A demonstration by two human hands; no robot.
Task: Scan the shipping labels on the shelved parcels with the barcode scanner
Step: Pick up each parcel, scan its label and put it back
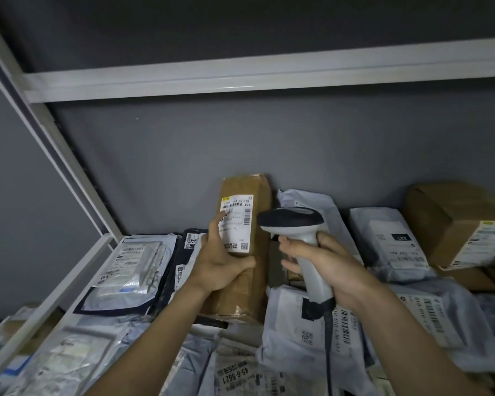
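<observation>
A tall brown cardboard parcel point(247, 284) wrapped in tape is tilted up off the shelf at the middle. My left hand point(222, 261) grips its left edge, thumb across the front below the white shipping label point(237, 222). My right hand point(323, 264) grips the handle of a white barcode scanner point(297, 224). The scanner's dark head sits just right of the label and points left toward it. Its black cable hangs down from the handle's base.
Grey and white poly mailers point(306, 330) with labels lie all over the shelf. Cardboard boxes point(457, 224) stand at the right. A white shelf upright point(55, 144) runs along the left, and a crossbar point(240, 78) passes overhead. The grey wall is close behind.
</observation>
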